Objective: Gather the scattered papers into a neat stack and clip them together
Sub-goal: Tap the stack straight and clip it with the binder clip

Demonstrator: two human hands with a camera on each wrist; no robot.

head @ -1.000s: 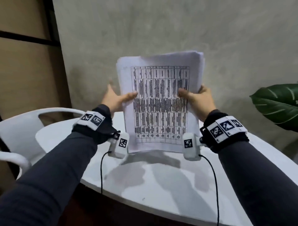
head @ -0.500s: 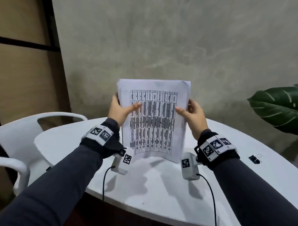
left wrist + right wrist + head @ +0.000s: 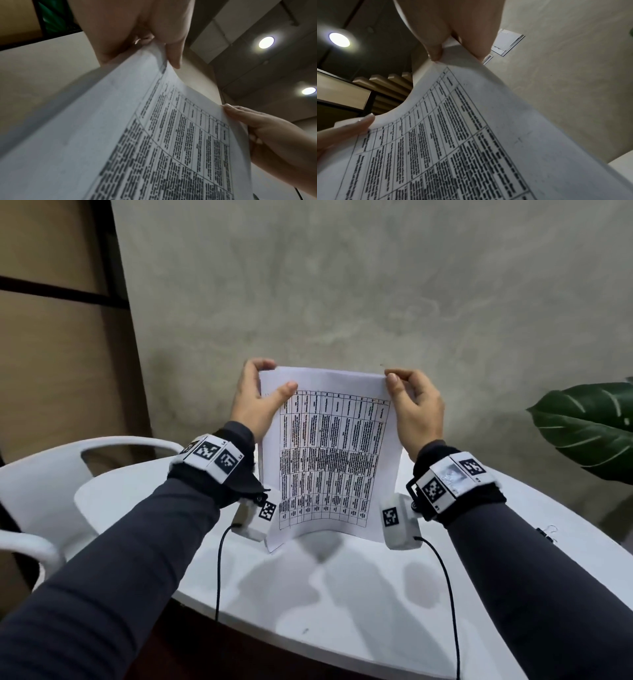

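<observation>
The camera on my head looked forward and down from above my forearms, taking in the white round table (image 3: pixel 342 594) across the lower frame and the grey plaster wall (image 3: pixel 376 285) filling the upper half. The camera on my left wrist sat very close beneath my left hand (image 3: pixel 137 27), facing up along it toward the ceiling lamps at upper right. The one on my right wrist looked up along my right hand (image 3: pixel 453 27) just as closely. All three views shared the white printed sheets with a black table grid (image 3: pixel 329 453), and each wrist view caught the opposite hand at its lower edge.
</observation>
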